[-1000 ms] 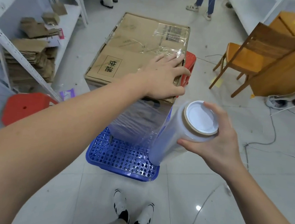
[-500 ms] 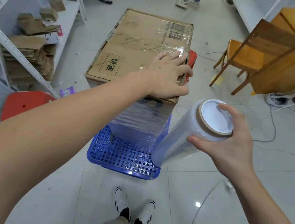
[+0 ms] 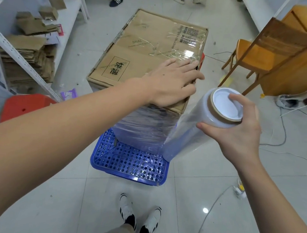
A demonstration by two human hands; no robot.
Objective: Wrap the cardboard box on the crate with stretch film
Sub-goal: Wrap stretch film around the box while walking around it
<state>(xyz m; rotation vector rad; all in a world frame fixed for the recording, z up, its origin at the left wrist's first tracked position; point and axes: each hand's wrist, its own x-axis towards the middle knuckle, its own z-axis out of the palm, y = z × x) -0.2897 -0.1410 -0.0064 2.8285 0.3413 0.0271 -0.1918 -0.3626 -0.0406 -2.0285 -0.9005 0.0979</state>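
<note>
Rightward went the film roll (image 3: 200,123), right hand (image 3: 239,130) gripping beside box (image 3: 144,60) edge.

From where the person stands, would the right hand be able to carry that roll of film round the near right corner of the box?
Probably yes. The right hand grips the clear stretch film roll beside the brown cardboard box, with only bare floor there; the wooden chair stands farther off.

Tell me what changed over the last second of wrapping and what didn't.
The right hand carried the stretch film roll rightward, away from the cardboard box, drawing the film out from the near corner. Its grip shifted: fingers now hook over the core's end. The left hand stayed flat on the box top; the box stayed on the blue crate.
</note>
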